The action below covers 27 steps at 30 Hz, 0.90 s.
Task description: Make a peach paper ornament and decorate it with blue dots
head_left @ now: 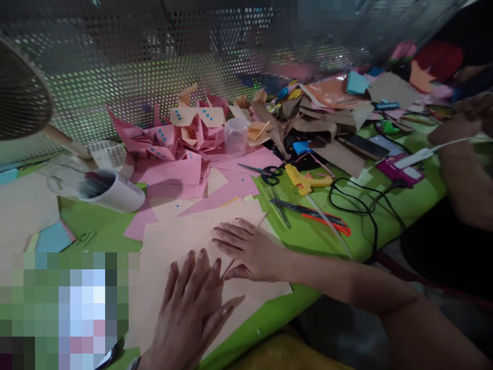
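A large sheet of pale peach paper [154,288] lies on the green tabletop. My left hand [190,303] rests on it palm down, fingers apart and nothing held. Just to its right, my right hand [250,252] lies flat on the same sheet with its fingers spread. A thin line or edge on the paper shows between the two hands; part of it is hidden under my right hand. Pink and cream paper pieces [173,177] touch or lie close to the sheet's far edge.
Beyond my right hand are black scissors [270,175], a yellow glue gun [304,180] and an orange cutter [327,218]. A white mug [123,192] stands tilted at left. Folded pink papers, a clear cup [235,136] and brown scraps lie behind. Another person's arm [466,174] is at right.
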### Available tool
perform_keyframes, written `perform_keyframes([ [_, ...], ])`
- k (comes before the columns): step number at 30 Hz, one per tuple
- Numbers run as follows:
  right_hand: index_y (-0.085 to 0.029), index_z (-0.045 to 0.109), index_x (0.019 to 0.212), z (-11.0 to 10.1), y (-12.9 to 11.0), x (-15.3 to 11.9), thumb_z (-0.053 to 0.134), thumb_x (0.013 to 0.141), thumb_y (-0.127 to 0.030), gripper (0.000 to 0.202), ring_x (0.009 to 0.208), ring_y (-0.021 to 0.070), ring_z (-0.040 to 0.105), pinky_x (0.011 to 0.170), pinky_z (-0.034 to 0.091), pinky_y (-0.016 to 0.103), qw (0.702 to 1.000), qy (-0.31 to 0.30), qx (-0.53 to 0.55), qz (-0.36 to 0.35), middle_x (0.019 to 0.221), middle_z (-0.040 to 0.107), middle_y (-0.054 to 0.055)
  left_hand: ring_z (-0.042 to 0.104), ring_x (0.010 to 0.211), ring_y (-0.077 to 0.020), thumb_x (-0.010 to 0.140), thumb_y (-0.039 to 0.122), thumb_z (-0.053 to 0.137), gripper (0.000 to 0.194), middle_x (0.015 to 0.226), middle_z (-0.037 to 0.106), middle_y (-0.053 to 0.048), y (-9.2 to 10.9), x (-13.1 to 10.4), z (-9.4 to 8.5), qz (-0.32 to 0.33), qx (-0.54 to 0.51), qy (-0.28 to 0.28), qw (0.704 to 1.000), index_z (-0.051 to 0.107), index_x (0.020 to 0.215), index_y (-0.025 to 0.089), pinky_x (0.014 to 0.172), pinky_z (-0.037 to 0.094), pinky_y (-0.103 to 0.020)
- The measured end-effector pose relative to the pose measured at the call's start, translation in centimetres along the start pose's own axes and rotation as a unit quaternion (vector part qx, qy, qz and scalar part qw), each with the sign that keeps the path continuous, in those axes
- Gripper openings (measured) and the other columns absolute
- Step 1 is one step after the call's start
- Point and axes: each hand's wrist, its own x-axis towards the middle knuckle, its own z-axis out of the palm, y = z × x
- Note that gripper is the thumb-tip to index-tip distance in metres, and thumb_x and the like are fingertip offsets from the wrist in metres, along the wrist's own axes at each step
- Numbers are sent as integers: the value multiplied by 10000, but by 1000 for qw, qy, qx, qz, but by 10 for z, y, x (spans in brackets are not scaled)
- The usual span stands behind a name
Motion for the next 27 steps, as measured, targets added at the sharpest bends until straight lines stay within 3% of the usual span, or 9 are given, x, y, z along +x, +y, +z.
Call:
perform_keyframes([
  [5, -156, 321, 1503, -4, 1, -7, 304, 906, -712, 816, 1481, 293, 170, 1176, 90, 623, 999, -14, 7, 36, 1584, 282, 114, 257, 1452, -339, 888, 438, 556, 708, 1552, 360, -107, -1, 0, 0, 8, 5, -1, 1000, 308, 1519, 233, 1186, 165, -515],
  [9, -200, 293, 1515, -9, 1, -10, 334, 914, -696, 780, 1487, 300, 143, 1140, 58, 685, 997, -36, 14, 68, 1598, 245, 101, 238, 1459, -337, 877, 460, 567, 733, 1564, 338, -102, -3, -2, 2, 13, 10, -11, 1000, 298, 1522, 241, 1191, 153, -515],
  [16, -183, 291, 1519, -14, 7, -14, 327, 890, -734, 837, 1488, 330, 111, 1150, 85, 658, 995, -60, 19, 81, 1609, 201, 116, 221, 1463, -347, 879, 464, 562, 751, 1579, 298, -117, -7, -4, 3, 19, 18, -24, 999, 277, 1530, 222, 1188, 153, -521],
  [21, -183, 299, 1521, -12, 15, -22, 314, 889, -733, 837, 1489, 336, 103, 1174, 117, 607, 994, -38, -4, 99, 1608, 185, 140, 254, 1450, -358, 893, 470, 539, 730, 1563, 332, -122, -4, -3, 3, 15, 11, -4, 1000, 281, 1530, 225, 1181, 165, -535],
  [27, -42, 290, 1506, -7, 31, -34, 310, 909, -707, 894, 1482, 279, 181, 1205, 217, 454, 993, -11, -26, 116, 1580, 231, 195, 269, 1446, -344, 903, 452, 556, 703, 1538, 378, -121, -1, -4, 3, 6, 17, -13, 1000, 301, 1521, 233, 1181, 180, -529],
])
